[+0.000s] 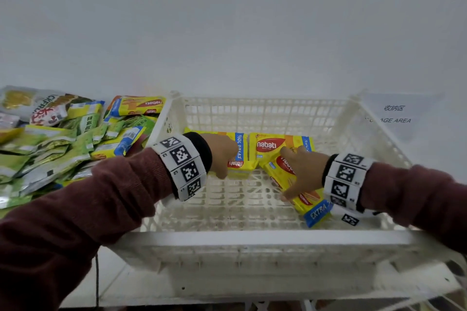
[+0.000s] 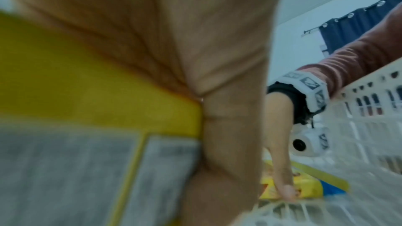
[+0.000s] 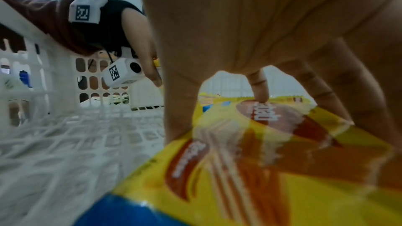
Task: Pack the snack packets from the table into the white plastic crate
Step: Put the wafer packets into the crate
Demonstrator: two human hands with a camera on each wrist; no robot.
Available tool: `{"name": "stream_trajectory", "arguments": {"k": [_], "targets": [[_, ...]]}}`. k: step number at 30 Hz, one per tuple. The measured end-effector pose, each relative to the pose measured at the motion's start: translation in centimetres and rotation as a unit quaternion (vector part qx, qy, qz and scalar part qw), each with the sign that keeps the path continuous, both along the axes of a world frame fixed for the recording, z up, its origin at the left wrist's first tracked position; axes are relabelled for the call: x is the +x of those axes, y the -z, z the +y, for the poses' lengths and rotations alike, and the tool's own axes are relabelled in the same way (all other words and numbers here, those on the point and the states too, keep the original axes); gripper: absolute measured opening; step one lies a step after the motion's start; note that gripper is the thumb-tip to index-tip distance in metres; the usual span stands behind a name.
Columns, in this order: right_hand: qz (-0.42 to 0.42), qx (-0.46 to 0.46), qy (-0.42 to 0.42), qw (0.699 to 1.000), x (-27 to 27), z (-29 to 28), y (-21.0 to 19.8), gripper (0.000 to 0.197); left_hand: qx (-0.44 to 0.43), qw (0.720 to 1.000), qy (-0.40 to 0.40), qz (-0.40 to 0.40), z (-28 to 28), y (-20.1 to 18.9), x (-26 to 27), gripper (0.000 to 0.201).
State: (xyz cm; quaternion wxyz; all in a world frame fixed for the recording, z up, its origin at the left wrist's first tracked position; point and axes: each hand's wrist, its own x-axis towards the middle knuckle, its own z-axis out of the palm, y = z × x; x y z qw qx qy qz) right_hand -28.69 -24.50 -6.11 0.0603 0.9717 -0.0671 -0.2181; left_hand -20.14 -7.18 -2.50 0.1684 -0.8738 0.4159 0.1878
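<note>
Inside crate [image 1: 252, 235], L hand [image 1: 222, 153] clasps L-side wafer pkt [image 1: 243, 161], R hand [image 1: 305, 169] grips R-side pkt [image 1: 309, 203] edgewise: prob light, slick, crushable; take by long edges.

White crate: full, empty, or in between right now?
Mostly empty: head view shows three yellow Nabati packets in the white crate, toward its back and right; most of the lattice floor is bare.

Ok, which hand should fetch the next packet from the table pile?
Left. The left hand and right hand each hold a yellow packet in the crate, but the pile lies just outside its left wall.
</note>
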Motion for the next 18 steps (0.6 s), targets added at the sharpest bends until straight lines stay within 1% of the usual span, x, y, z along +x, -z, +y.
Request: {"name": "stream_trajectory", "arguments": {"k": [2, 3, 4, 6, 8, 10, 12, 14, 17, 18], "targets": [[0.005, 0.017, 0.014, 1.0, 0.1, -0.4, 0.1, 0.107, 0.052, 0.998, 0.018, 0.039, 0.0, 0.4, -0.5, 0.046], [0.01, 0.023, 0.021, 0.999, 0.2, -0.6, -0.1, 0.107, 0.072, 0.995, 0.02, 0.067, 0.1, 0.5, -0.7, 0.051], [0.016, 0.027, 0.026, 0.999, 0.3, -0.8, -0.4, 0.108, 0.084, 0.992, 0.017, 0.092, 0.1, 0.5, -0.9, 0.053], [0.026, 0.036, 0.03, 0.999, 0.3, -1.1, -0.7, 0.109, 0.069, 0.99, 0.0, 0.122, 0.3, 0.1, -0.7, 0.051], [0.025, 0.045, 0.029, 0.998, 0.4, -1.3, -1.0, 0.106, 0.029, 0.993, -0.02, 0.114, 0.2, -0.4, -0.2, 0.052], [0.021, 0.052, 0.028, 0.998, 0.5, -1.3, -1.2, 0.102, 0.017, 0.995, -0.034, 0.094, 0.1, -0.5, 0.5, 0.062], [0.017, 0.062, 0.022, 0.998, 0.7, -1.3, -1.5, 0.099, 0.052, 0.992, -0.043, 0.102, -0.1, 0.1, 0.5, 0.082], [0.008, 0.073, 0.019, 0.997, 0.7, -1.4, -1.7, 0.095, 0.102, 0.99, -0.021, 0.098, -0.3, 1.2, -0.2, 0.101], [-0.017, 0.083, 0.015, 0.996, 0.6, -1.5, -1.9, 0.094, 0.128, 0.991, 0.031, 0.036, -0.6, 2.4, -1.7, 0.112], [-0.021, 0.088, 0.013, 0.996, 0.6, -1.5, -2.0, 0.094, 0.125, 0.991, 0.034, 0.032, -0.7, 2.4, -2.0, 0.113]]}}
